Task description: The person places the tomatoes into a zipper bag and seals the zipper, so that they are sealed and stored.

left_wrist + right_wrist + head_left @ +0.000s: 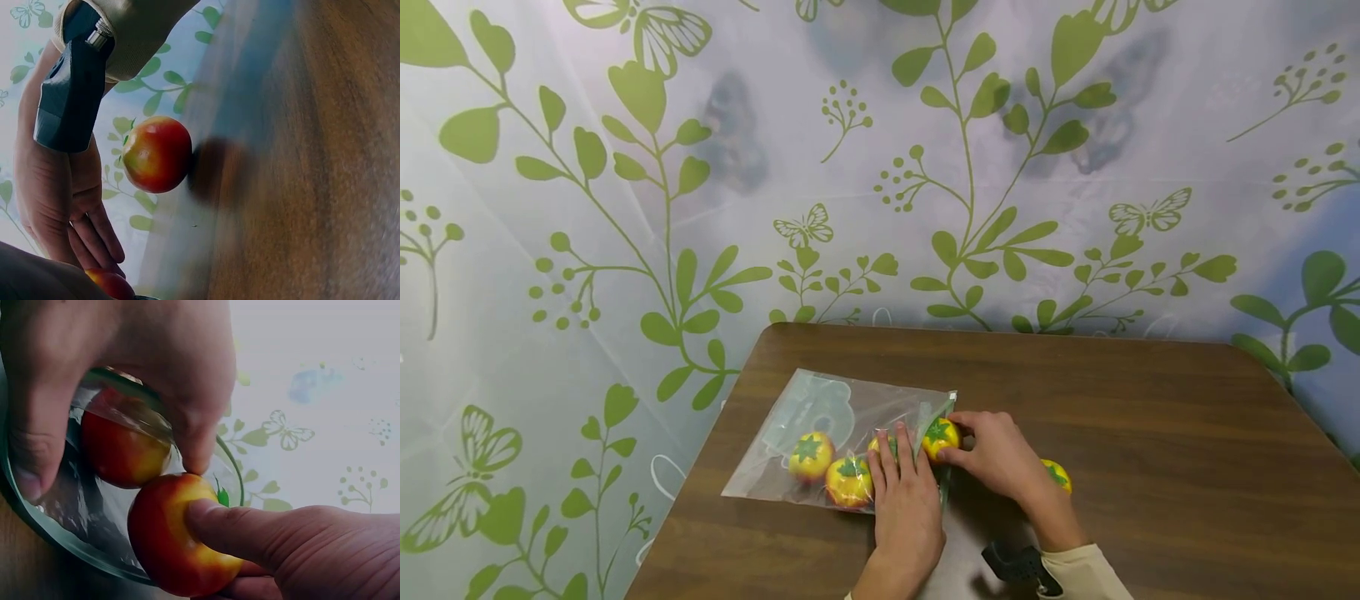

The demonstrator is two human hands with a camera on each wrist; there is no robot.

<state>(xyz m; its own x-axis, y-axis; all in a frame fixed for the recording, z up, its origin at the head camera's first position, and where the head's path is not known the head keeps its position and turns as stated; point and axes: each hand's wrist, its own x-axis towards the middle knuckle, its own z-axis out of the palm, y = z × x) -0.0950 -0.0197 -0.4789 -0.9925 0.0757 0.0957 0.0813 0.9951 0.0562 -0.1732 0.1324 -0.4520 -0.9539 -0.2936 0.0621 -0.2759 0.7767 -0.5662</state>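
Note:
A clear zip bag [760, 471] lies flat on the table with several yellow-and-red tomatoes [811, 457] inside, each with a green star-shaped top. My left hand [906, 521] rests over its mouth end, fingers stretched along the film. In the right wrist view the left thumb [39, 456] is at one side of the green-edged mouth, which gapes. My right hand [1000, 454] pinches another tomato [181, 540] between thumb and fingers right at that mouth. Just inside, one bagged tomato [122, 447] appears to touch it. Behind my right wrist a loose tomato [157, 154] sits on the table.
The brown wooden table [1187, 467] extends to the right of my hands. A leaf-patterned cloth [865, 167] hangs behind its far edge. A black wrist camera mount [1018, 562] sits at my right cuff, low over the table.

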